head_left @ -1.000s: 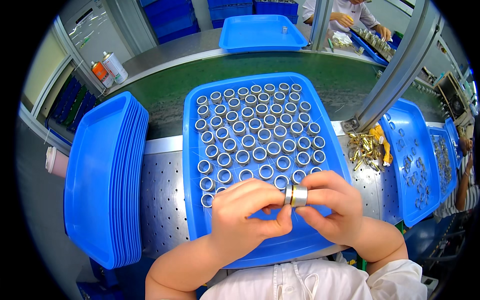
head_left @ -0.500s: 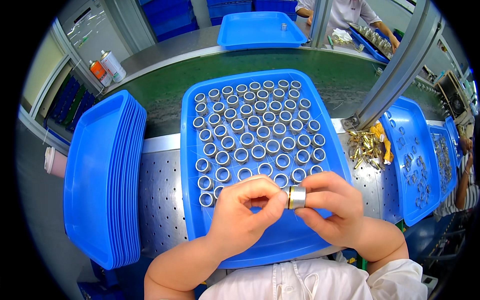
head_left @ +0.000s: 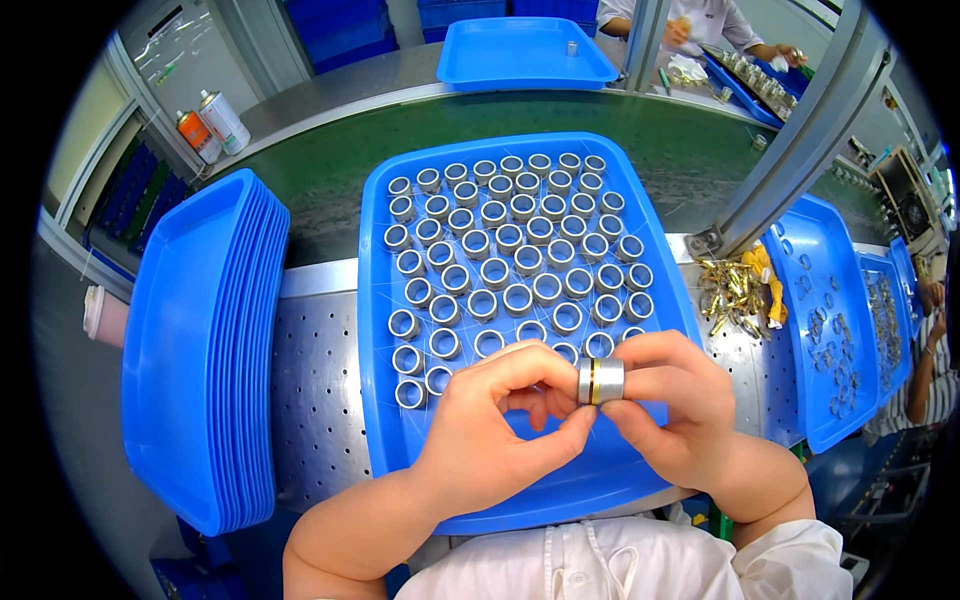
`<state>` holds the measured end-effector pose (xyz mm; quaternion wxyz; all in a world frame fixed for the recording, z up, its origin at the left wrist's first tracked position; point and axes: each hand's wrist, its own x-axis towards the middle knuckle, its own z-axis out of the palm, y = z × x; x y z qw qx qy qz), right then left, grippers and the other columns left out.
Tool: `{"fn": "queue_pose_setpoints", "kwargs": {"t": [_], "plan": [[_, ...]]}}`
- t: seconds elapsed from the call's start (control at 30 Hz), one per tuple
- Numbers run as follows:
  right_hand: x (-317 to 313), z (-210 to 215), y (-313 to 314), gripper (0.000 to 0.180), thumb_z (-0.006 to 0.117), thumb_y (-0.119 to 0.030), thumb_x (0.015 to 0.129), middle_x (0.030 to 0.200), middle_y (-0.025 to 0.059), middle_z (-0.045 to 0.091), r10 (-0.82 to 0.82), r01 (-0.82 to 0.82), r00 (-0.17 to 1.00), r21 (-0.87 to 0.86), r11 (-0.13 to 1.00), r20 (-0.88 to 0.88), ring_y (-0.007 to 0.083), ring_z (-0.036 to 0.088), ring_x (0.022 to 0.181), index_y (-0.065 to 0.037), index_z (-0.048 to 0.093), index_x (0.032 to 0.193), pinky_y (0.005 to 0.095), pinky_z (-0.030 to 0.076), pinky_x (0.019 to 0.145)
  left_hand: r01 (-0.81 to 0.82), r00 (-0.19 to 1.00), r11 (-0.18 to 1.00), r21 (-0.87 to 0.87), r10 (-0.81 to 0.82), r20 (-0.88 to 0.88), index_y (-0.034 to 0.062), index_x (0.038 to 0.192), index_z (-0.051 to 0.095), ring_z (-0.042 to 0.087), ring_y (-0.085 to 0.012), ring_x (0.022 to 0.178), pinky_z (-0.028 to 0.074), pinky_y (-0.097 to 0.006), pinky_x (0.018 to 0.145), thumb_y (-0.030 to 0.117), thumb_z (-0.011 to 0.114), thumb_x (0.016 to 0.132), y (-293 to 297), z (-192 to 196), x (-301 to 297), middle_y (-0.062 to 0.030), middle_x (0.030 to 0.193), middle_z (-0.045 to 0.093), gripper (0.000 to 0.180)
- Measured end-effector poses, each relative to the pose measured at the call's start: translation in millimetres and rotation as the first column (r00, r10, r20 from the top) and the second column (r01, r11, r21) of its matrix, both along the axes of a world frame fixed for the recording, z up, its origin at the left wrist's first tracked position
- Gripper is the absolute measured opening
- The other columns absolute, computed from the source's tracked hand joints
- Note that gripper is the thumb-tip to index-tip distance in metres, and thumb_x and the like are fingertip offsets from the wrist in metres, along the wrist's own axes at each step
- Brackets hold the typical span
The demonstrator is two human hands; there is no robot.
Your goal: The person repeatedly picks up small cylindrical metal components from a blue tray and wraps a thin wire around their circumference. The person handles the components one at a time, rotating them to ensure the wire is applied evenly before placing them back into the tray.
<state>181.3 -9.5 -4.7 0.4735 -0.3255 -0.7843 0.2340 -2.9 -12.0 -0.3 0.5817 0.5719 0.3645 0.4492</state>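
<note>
From the head camera, a small metal ring stack (head_left: 600, 381) with a yellow band is held between both hands, just above the near end of the blue tray (head_left: 520, 500). Its long axis lies sideways — left to right. The left hand (head_left: 490, 440) pinches one end, the right hand (head_left: 670, 410) the other — both closed tight. Shiny grey rings (head_left: 505, 260) sit in rows behind.

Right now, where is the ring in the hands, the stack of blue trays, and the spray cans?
ring (head_left: 600, 381), head view, on its silver side with the gold band
tray stack (head_left: 190, 350), head view, on the top tray's floor
spray cans (head_left: 222, 120), head view, on the white can's body
</note>
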Motion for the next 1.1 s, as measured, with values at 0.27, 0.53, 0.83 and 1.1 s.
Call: {"fn": "queue_pose_setpoints", "kwargs": {"t": [0.27, 0.53, 0.83, 1.1], "plan": [[0.3, 0.1, 0.4, 0.024, 0.073, 0.001, 0.067, 0.093, 0.0109, 0.059, 0.003, -0.004, 1.000, -0.033, 0.999, -0.023, 0.0201, 0.060, 0.075, -0.003, 0.064, 0.089, 0.0274, 0.049, 0.063, -0.012, 1.000, 1.000, 0.008, 0.012, 0.002, 0.0014, 0.083, 0.061, 0.054, -0.0066, 0.069, 0.045, -0.020, 0.058, -0.003, 0.067, 0.073, -0.1, 3.3, 0.0, -0.0030, 0.081, 0.056, 0.013], [-0.3, 4.1, -1.9, 0.024, 0.074, 0.001, 0.066, 0.091, 0.0099, 0.058, -0.013, 0.012, 0.999, 0.032, 0.999, 0.050, 0.0189, 0.059, 0.072, -0.003, 0.065, 0.087, 0.0267, 0.049, 0.060, -0.008, 1.000, 1.000, 0.030, 0.009, -0.020, -0.0039, 0.085, 0.061, 0.056, -0.0096, 0.075, 0.050, -0.021, 0.067, -0.007, 0.064, 0.077, -0.9, 3.7, -4.9, -0.0080, 0.086, 0.057, 0.009], [1.1, -0.6, 0.7, 0.021, 0.074, 0.002, 0.068, 0.090, 0.0113, 0.059, 0.009, -0.012, 0.999, -0.059, 0.998, -0.049, 0.0177, 0.059, 0.071, -0.003, 0.063, 0.086, 0.0262, 0.048, 0.060, 0.045, 0.989, 0.993, -0.105, -0.029, 0.145, -0.0047, 0.088, 0.063, 0.059, -0.0095, 0.078, 0.053, -0.023, 0.073, -0.002, 0.061, 0.082, 0.8, 2.1, -6.2, -0.0063, 0.088, 0.059, 0.007], [3.4, -1.0, 1.3, 0.021, 0.074, 0.002, 0.068, 0.090, 0.0111, 0.059, -0.002, -0.003, 0.998, -0.080, 0.997, -0.070, 0.0179, 0.059, 0.071, -0.003, 0.063, 0.086, 0.0263, 0.048, 0.059, -0.137, 0.963, 0.919, 0.371, 0.212, -0.167, -0.0038, 0.087, 0.063, 0.060, -0.0139, 0.074, 0.050, -0.024, 0.063, -0.009, 0.068, 0.070, 4.0, 3.2, -4.1, -0.0119, 0.087, 0.060, 0.019]]}}
